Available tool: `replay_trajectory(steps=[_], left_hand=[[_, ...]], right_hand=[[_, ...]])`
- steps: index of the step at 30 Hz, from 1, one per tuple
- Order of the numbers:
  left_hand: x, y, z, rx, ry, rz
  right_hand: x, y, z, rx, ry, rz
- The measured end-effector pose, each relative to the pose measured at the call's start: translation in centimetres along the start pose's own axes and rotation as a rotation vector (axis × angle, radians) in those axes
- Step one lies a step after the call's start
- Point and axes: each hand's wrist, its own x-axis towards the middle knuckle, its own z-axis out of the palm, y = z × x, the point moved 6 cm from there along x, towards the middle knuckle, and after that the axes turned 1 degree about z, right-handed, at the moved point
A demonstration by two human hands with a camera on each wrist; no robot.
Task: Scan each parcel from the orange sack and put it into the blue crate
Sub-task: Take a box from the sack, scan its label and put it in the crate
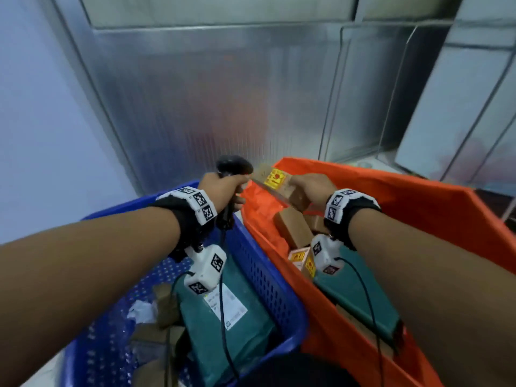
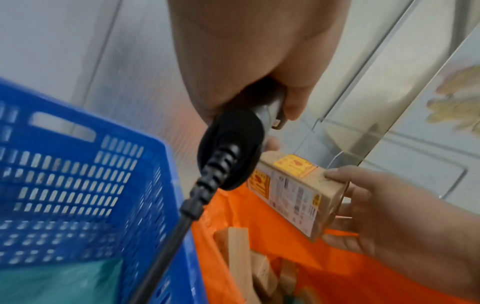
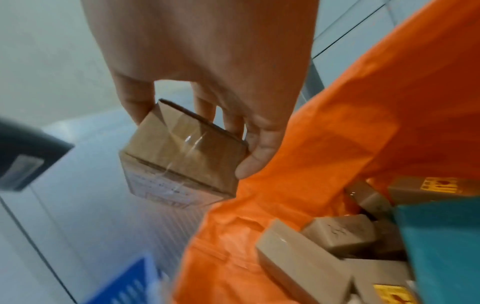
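Observation:
My right hand (image 1: pixel 310 188) grips a small cardboard box (image 1: pixel 279 185) with yellow stickers and a white label, lifted above the far left edge of the orange sack (image 1: pixel 405 202). The same cardboard box (image 3: pixel 182 156) shows taped, pinched between thumb and fingers (image 3: pixel 254 156). My left hand (image 1: pixel 223 188) holds a black corded scanner (image 1: pixel 233 166) by its handle, its head just left of the box. In the left wrist view the scanner (image 2: pixel 231 152) sits right beside the box's label (image 2: pixel 293 203). The blue crate (image 1: pixel 268 277) stands to the left, under my left arm.
A green mailer bag (image 1: pixel 223 325) and brown parcels lie in the blue crate. Several cardboard boxes (image 1: pixel 293 230) and a green mailer (image 1: pixel 360 300) remain inside the sack. A ribbed metal wall (image 1: pixel 209 93) stands close behind both containers.

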Motion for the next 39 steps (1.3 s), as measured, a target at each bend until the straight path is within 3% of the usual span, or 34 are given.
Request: replay_trajectory(steps=[4,7,17,22,28,39], left_hand=[[-5.1,5.4,-3.9,-0.075,0.014,0.099],[-8.6,6.1,-7.4,-0.117,0.029,0.136],[-14.8,1.1,-17.0,-0.108,0.141,0.123],[-14.8,2.6,-17.6,-0.037,0.065,0.208],[-14.5,1.2,-17.8,0.303,0.019,0.222],[-14.6,0.3,-18.0,0.573,-0.034,0.221]], right_hand=[[-5.3,-7.6,0.1,0.218,-0.099,0.067],[-7.9,-10.5,2.5,0.278,-0.194,0.116],[-11.5,-9.7,13.7,0.233,-0.290,0.201],[-10.7,-9.9,16.3,0.184,-0.304,0.211],[-10.5,-8.9,17.8,0.101,-0.430,0.295],[-11.9,-9.7,15.8,-0.032,-0.448,0.253]])
